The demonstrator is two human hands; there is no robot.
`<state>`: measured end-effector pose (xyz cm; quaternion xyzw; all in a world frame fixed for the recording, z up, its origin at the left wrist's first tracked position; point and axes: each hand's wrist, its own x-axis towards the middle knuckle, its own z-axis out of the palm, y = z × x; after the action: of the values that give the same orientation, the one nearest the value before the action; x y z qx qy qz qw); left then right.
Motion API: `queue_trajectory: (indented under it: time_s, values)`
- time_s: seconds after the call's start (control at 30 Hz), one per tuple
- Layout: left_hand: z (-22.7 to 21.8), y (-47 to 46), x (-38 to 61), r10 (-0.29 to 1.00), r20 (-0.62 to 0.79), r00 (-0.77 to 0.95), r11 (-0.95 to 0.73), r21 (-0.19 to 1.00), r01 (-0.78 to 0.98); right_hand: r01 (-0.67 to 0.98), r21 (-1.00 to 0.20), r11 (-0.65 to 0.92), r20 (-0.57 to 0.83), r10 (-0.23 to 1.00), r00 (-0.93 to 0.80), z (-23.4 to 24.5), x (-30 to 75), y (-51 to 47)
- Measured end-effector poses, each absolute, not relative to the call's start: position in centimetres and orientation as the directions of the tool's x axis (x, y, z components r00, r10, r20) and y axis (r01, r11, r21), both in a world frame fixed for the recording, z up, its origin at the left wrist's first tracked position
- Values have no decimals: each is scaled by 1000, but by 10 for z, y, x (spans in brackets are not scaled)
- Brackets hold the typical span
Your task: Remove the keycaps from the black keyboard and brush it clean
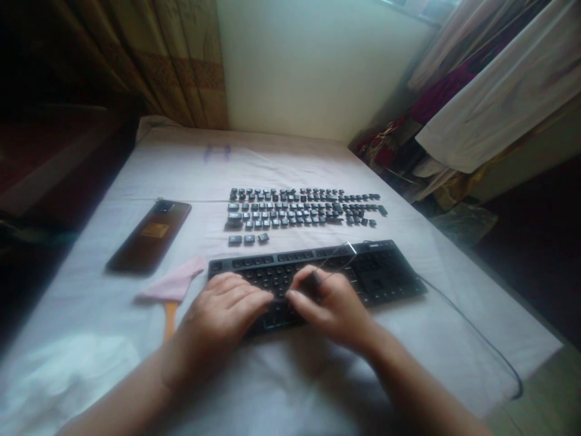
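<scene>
A black keyboard point(390, 266) lies slightly askew in front of me, with dark gaps where keycaps are off, mostly on its right part. My right hand point(329, 303) is closed over its middle, holding a wire keycap puller point(351, 247). The puller's thin loops stick out up and to the right, and its dark handle shows between my fingers. Over the left half of the keyboard, my left hand point(231, 306) is bent with its fingers together, thumb close to my right fingertips. Whatever is under those left fingertips is hidden. Loose keycaps point(281, 215) lie in rows behind the keyboard.
Left of the keycaps lies a dark smartphone point(149, 237). A pink cloth point(175, 281) covers the end of an orange handle point(169, 321) beside my left wrist. The keyboard cable point(472, 330) runs over the table's right edge. White crumpled material point(77, 381) lies front left.
</scene>
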<state>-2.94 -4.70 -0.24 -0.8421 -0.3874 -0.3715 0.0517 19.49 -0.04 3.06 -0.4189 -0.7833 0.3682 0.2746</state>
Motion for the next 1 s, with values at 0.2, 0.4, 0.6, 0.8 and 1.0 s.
queue_trajectory:
  time_s: [0.2,0.4,0.6,0.8,1.0]
  values:
    - [-2,-49,-34,672,646,362,-666,312,678,399,-870,289,164,933,-319,32,219,11]
    - [-10,-55,-38,865,468,183,-472,630,616,371,-872,321,171,908,-384,27,242,10]
    - [-3,-57,-35,975,222,28,-202,817,540,265,-804,532,316,760,-568,17,241,9]
    - [3,-55,-35,998,54,-45,-26,876,481,279,-707,650,414,700,-581,12,242,14]
    - [1,-55,-39,999,16,-48,8,887,461,279,-693,665,435,694,-574,12,240,11]
